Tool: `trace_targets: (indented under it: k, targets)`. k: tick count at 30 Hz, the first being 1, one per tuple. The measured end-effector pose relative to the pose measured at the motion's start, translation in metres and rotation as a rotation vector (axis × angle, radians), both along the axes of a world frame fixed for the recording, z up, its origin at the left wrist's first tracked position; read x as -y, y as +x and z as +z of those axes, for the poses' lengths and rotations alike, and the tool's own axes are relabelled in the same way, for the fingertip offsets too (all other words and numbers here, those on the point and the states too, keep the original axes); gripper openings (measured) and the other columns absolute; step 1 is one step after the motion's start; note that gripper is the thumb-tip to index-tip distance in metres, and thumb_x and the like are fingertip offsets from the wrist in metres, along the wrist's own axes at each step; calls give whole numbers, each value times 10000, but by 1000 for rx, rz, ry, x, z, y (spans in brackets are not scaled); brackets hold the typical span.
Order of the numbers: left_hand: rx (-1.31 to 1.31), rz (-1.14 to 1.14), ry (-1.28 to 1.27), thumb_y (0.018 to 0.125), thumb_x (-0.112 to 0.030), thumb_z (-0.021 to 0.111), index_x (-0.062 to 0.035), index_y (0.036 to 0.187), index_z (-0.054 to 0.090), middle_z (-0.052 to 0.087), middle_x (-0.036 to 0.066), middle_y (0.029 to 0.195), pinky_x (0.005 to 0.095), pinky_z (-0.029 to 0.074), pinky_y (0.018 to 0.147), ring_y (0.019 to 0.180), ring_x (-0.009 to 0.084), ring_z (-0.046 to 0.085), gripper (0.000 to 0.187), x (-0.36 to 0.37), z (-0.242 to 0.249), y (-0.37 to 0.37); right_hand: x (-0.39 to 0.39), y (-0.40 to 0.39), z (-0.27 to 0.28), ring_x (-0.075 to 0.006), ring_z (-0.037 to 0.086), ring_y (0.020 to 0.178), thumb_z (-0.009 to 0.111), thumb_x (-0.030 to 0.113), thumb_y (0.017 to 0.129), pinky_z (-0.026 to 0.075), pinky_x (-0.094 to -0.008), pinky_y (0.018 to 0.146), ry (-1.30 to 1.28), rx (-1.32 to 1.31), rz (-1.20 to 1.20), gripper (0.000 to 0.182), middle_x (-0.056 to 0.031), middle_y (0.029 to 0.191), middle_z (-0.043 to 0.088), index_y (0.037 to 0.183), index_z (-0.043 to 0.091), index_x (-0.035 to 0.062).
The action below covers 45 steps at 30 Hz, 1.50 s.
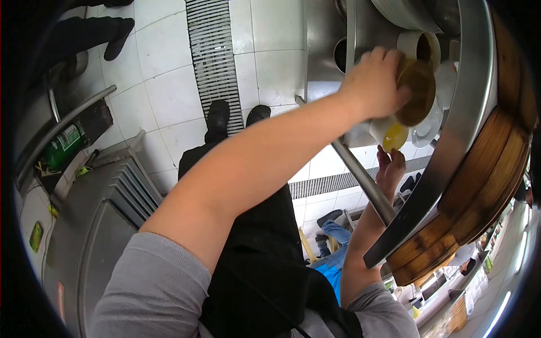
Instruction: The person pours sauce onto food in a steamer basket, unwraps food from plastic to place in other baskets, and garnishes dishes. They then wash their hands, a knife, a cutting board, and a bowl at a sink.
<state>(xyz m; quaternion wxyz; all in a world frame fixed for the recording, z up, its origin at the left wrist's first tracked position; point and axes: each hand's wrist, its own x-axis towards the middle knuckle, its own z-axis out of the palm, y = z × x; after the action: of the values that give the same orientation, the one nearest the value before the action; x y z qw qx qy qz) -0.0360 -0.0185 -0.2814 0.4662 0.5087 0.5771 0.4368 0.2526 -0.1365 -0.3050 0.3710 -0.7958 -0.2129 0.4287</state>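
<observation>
My left hand (378,83) reaches across to the shelf area at the upper right. Its fingers are closed on the side of a round brown container (418,93), which is tilted and a little blurred. Just below that container is a pale cup with yellow inside (395,137). My right hand (391,164) comes up from beneath, thumb and fingers curled at the cup's lower edge. Part of the cup is hidden behind the brown container. Close beside it sits a clear plastic bowl (428,128).
A white tub (410,44) and stacked plates (400,12) stand on the steel shelf. Bamboo steamers (479,174) rest above the steel ledge (437,169). A steel cabinet (96,236) is at my left. A person's legs (84,39) show at upper left, near a floor drain (211,56).
</observation>
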Motion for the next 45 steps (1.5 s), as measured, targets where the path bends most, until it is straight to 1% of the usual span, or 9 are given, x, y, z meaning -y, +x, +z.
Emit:
trace_targets:
  k: [9,17,18,22,25,27,35,40,45]
  targets:
    - [59,-99,22,867,-259,723,-31,1435,502,572,234,1296,498,496,1042,1245,447,557,651,48,1,13,1,1,-1,-294,749,889,505,148,1044,608,-330,689,86,-45,-41,314,-173,1077,723,1240,578,-85]
    - [61,-282,-50,923,-331,707,-59,1437,529,593,236,1302,508,520,1013,1219,437,598,608,0,0,33,25,0,-2,-304,756,803,516,69,964,633,-346,696,-31,-60,-115,289,-241,1020,713,1190,568,-104]
    - [71,-270,-42,913,-370,728,-74,1432,537,587,237,1303,516,529,999,1231,443,592,627,-7,-1,36,30,6,-6,-312,764,823,502,33,918,640,-343,676,25,-148,-51,293,-241,1015,716,1165,572,-107]
    - [59,-347,-34,917,-374,723,-93,1451,531,577,248,1345,518,532,996,1242,440,592,633,-47,-14,39,42,17,-7,-305,767,824,508,31,916,647,-335,675,-51,-199,7,275,-238,988,718,1143,579,-107]
    - [-102,-420,-16,930,-368,702,-134,1462,543,575,233,1389,508,522,1023,1259,422,597,603,-98,-42,42,33,-12,8,-276,766,787,535,27,916,653,-336,662,-86,-237,18,244,-209,951,728,1125,598,-81]
    - [-580,-522,92,954,-353,655,-186,1460,565,590,203,1397,487,522,1034,1255,385,617,540,-118,-48,43,36,-3,3,-274,766,792,540,22,910,654,-335,664,-118,-272,-38,240,-205,959,730,1122,601,-75]
    - [-589,-468,203,984,-276,602,-247,1425,599,599,189,1379,467,548,994,1229,356,643,442,-115,-49,36,49,-8,3,-268,762,795,561,21,904,658,-360,705,-70,-395,-97,235,-199,980,730,1121,607,-57]
    - [-601,-399,272,993,-246,589,-232,1373,628,612,176,1348,447,564,959,1189,342,664,382,-96,-48,18,49,-16,-3,-273,762,812,570,42,914,656,-374,738,-9,-261,-23,235,-193,993,731,1122,610,-58]
    - [-502,-317,257,943,-254,678,-219,1305,662,616,150,1341,443,579,929,1145,344,680,363,-84,-53,-4,43,-33,1,-278,760,807,592,55,929,657,-375,745,-17,-245,-79,195,-176,983,723,1085,618,-58]
